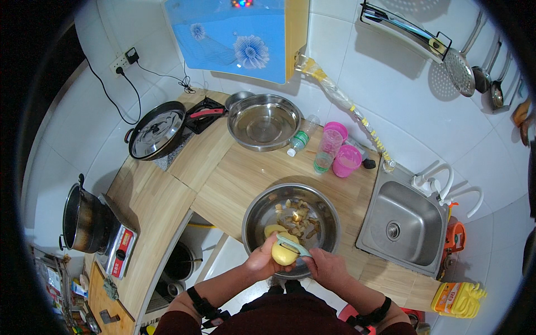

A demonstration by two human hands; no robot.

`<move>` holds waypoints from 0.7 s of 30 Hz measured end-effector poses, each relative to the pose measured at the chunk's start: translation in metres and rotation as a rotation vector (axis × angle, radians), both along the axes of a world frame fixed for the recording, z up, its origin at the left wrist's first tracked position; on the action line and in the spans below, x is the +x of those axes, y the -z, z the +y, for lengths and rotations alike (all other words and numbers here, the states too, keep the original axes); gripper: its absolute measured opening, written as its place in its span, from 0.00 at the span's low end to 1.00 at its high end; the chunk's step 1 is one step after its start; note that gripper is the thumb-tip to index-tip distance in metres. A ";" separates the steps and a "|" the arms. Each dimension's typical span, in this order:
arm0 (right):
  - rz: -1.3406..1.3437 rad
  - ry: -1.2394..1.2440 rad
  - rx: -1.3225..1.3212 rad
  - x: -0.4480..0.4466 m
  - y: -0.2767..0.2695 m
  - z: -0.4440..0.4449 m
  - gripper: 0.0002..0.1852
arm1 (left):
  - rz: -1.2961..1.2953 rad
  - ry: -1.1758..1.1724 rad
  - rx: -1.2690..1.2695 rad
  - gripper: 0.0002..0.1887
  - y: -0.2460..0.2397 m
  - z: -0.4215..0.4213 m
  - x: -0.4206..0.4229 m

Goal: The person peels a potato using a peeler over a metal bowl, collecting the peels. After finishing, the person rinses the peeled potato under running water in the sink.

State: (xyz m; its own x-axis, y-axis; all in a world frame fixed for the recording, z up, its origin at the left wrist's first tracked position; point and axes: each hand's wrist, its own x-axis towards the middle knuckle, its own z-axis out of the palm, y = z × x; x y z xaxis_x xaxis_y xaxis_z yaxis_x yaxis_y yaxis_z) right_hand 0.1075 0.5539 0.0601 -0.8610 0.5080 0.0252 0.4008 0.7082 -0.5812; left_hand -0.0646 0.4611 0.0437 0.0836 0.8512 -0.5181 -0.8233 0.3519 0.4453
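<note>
My left hand [264, 260] grips a peeled yellow potato [285, 254] over the near rim of a large stainless steel bowl [332, 205]. In my right hand [326, 268] is a light green vegetable peeler [298, 245], its head lying across the top of the potato. Brown and pale potato peelings [298, 222] are scattered on the bottom of the bowl. Another peeled potato [274, 229] rests inside, just beyond my left fingers; more pale potato surface shows beside it, partly hidden by the held one.
A steel sink [406, 222] lies right of the bowl. Behind stand a wide steel basin [264, 121], plastic bottles [299, 142] and pink cups [347, 161]. A lidded pan [157, 130] and a pot on a portable stove [121, 251] are at left. The counter has an opening near my left arm.
</note>
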 end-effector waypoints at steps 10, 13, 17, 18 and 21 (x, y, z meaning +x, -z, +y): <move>-0.117 0.275 -0.342 0.015 0.035 0.024 0.17 | -0.103 0.010 0.149 0.28 0.002 -0.007 -0.002; 0.018 0.272 -0.773 0.015 0.039 0.023 0.19 | -0.044 -0.022 0.086 0.29 0.005 -0.003 -0.003; 0.044 0.313 -1.494 0.014 0.034 0.023 0.21 | -0.069 -0.141 -0.081 0.27 0.007 0.003 -0.001; 0.050 0.297 -1.511 0.013 0.032 0.022 0.21 | -0.093 -0.136 -0.091 0.26 0.007 0.003 -0.001; 0.009 0.137 -0.793 0.006 0.025 0.013 0.20 | -0.175 -0.122 -0.024 0.25 0.012 0.002 -0.004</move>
State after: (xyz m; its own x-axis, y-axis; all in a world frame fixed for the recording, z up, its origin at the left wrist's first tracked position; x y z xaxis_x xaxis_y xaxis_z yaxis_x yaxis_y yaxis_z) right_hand 0.1138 0.5667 0.0353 -0.7910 0.4788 -0.3809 0.4475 0.0283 -0.8938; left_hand -0.0683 0.4634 0.0321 0.0714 0.8480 -0.5252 -0.9245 0.2539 0.2842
